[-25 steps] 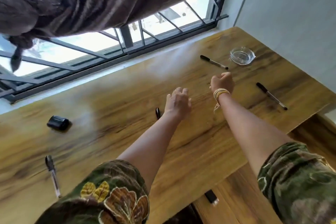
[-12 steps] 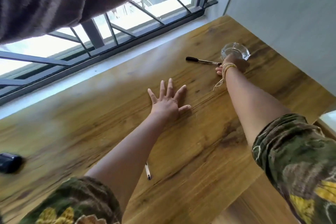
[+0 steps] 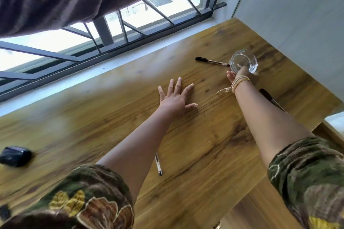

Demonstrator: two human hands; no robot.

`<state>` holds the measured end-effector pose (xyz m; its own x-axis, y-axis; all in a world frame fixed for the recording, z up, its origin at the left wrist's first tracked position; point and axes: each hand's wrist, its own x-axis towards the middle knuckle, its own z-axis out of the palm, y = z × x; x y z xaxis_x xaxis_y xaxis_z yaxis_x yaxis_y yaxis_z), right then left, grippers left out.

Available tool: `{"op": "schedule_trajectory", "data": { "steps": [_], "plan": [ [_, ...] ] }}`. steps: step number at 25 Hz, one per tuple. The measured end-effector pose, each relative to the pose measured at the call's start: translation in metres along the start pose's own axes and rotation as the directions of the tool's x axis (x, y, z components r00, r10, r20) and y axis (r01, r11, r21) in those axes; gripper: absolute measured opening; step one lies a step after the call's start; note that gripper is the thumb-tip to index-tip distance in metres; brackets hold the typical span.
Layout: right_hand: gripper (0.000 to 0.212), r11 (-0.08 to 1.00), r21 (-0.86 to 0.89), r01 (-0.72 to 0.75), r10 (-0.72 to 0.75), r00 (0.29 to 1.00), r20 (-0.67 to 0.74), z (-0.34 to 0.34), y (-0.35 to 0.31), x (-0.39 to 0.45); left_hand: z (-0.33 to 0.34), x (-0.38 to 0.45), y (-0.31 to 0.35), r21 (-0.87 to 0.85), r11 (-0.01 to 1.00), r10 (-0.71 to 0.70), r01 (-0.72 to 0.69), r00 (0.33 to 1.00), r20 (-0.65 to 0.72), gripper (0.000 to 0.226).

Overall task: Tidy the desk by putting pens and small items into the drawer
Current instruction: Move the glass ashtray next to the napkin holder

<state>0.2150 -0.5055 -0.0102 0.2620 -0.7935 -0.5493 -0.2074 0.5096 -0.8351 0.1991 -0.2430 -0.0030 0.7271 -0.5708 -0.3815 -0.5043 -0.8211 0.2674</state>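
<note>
Status: early — nothing visibly put away, and the drawer itself is not in view, so you cannot confirm anything is in it. Taking the glass dish [image 3: 243, 61] as landmark: it sits tilted near the far right corner of the bench [image 3: 93, 126], and your right hand [image 3: 237, 76] is wrapped on its near rim, fingers curled on the glass, apparently lifting it; whether the base is clear of the wood cannot be told. One capped pen [image 3: 211, 61] lies just left of the dish, its tip at or under the dish's edge — contact not resolvable. A second pen [image 3: 268, 97] lies on the near side of the dish, partly hidden by your right forearm. Your left hand [image 3: 176, 98] is well left of the dish, flat on the wood, fingers spread, holding nothing; it looks like a brace. A third pen [image 3: 158, 166] lies far toward you from the dish, partly under your left forearm. A small black case [image 3: 15, 156] rests at the far left of the bench, well apart from everything. Remaining, by my judgement: the dish if it counts as a small item, three visible pens, the case — essentially the whole job.
</note>
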Motion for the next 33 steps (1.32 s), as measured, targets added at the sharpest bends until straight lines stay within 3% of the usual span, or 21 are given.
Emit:
{"op": "schedule_trajectory", "data": {
  "steps": [4, 6, 7, 9, 10, 12, 14, 16, 19, 23, 26, 29, 33],
  "plan": [
    [0.031, 0.978, 0.058, 0.202, -0.207, 0.973, 0.105, -0.016, 0.025, -0.086, -0.007, -0.027, -0.013, -0.18, 0.983, -0.009, 0.014, 1.0, 0.029, 0.066],
    [0.04, 0.964, -0.027, 0.264, -0.253, 0.946, 0.204, -0.014, 0.035, -0.128, -0.019, -0.047, -0.02, -0.492, 0.87, -0.049, 0.033, 0.999, -0.018, 0.048],
    [0.046, 0.953, -0.072, 0.294, -0.266, 0.928, 0.261, -0.014, 0.04, -0.146, -0.024, -0.058, -0.024, -0.709, 0.704, -0.096, 0.035, 0.994, -0.047, 0.041],
    [0.057, 0.916, -0.181, 0.359, -0.269, 0.881, 0.389, -0.018, 0.055, -0.185, -0.03, -0.09, -0.035, -0.975, 0.221, -0.202, 0.01, 0.979, -0.036, 0.033],
    [0.059, 0.89, -0.23, 0.393, -0.255, 0.849, 0.464, -0.021, 0.064, -0.206, -0.031, -0.109, -0.043, -1.0, 0.009, -0.215, 0.0, 0.977, -0.002, 0.028],
    [0.061, 0.836, -0.302, 0.458, -0.207, 0.773, 0.6, -0.027, 0.086, -0.25, -0.024, -0.146, -0.066, -0.977, -0.212, -0.195, -0.017, 0.98, 0.025, 0.02],
    [0.059, 0.773, -0.34, 0.535, -0.157, 0.681, 0.715, -0.03, 0.11, -0.296, -0.009, -0.189, -0.092, -0.964, -0.258, -0.225, -0.056, 0.974, 0.004, 0.019],
    [0.054, 0.709, -0.344, 0.615, -0.115, 0.582, 0.805, -0.032, 0.134, -0.336, 0.008, -0.233, -0.116, -0.967, -0.226, -0.338, -0.115, 0.941, -0.033, 0.015],
    [0.048, 0.653, -0.31, 0.691, -0.027, 0.43, 0.902, -0.032, 0.176, -0.399, 0.037, -0.31, -0.158, -0.958, -0.215, -0.495, -0.19, 0.867, -0.061, 0.004],
    [0.036, 0.625, -0.278, 0.73, 0.135, 0.249, 0.959, -0.033, 0.24, -0.48, 0.073, -0.411, -0.205, -0.924, -0.299, -0.655, -0.238, 0.756, 0.017, 0.004],
    [0.033, 0.622, -0.298, 0.725, 0.22, 0.204, 0.954, -0.037, 0.284, -0.537, 0.095, -0.475, -0.231, -0.9, -0.33, -0.748, -0.285, 0.661, 0.065, 0.013],
    [0.03, 0.639, -0.312, 0.703, 0.273, 0.171, 0.947, -0.04, 0.321, -0.588, 0.112, -0.526, -0.256, -0.843, -0.363, -0.846, -0.397, 0.521, 0.119, 0.023],
    [0.023, 0.575, -0.288, 0.766, 0.294, 0.136, 0.946, -0.044, 0.359, -0.629, 0.122, -0.577, -0.282, -0.735, -0.405, -0.905, -0.544, 0.356, 0.234, 0.027]
  ]
}}
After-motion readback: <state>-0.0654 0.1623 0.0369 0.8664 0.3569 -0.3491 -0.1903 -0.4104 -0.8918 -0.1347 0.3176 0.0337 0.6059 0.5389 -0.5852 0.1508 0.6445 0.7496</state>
